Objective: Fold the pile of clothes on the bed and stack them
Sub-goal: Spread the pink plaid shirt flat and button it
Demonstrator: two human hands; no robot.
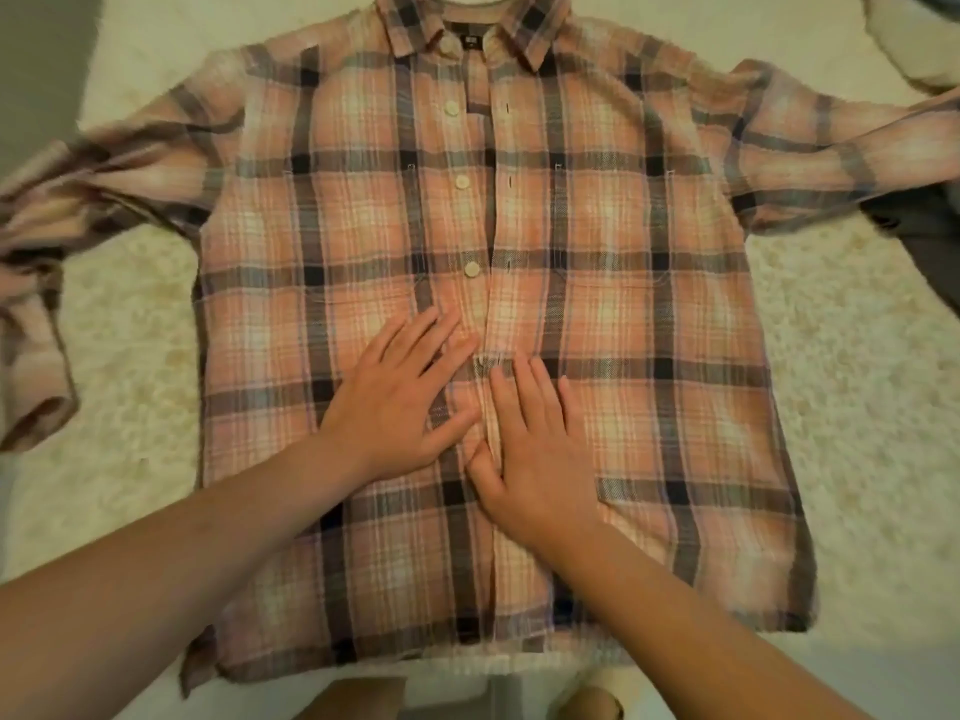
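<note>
A pink and black plaid button-up shirt lies flat, front side up, on the cream bed cover, collar at the far end and both sleeves spread out to the sides. My left hand presses flat on the shirt's front, just left of the button placket, fingers straight and spread. My right hand lies flat beside it, just right of the placket, fingers straight and pointing toward the collar. The two hands nearly touch at the thumbs.
The fuzzy cream bed cover surrounds the shirt. A dark grey garment lies under the right sleeve at the right edge. A pale item sits at the top right corner. The bed's near edge runs just below the shirt hem.
</note>
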